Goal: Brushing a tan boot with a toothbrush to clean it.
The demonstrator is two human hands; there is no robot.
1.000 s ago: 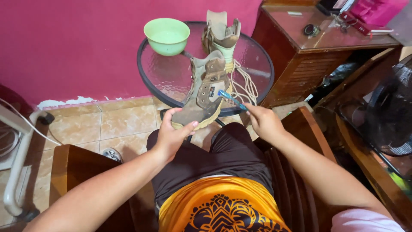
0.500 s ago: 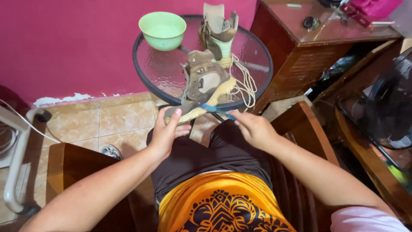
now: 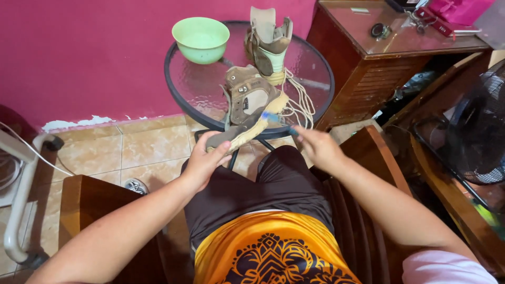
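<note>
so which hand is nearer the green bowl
Left. The left hand grips the toe of the boot below the green bowl; the right hand is farther off toward the right side of the glass table.

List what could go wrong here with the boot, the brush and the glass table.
1. The left hand holds the brown boot only by its sole end, the rest leaning on the glass table's edge; it could slip off.
2. The small blue brush in the right hand works beside loose laces and may snag them.
3. A jolt to the table might shift the green bowl or the upright boot.
</note>
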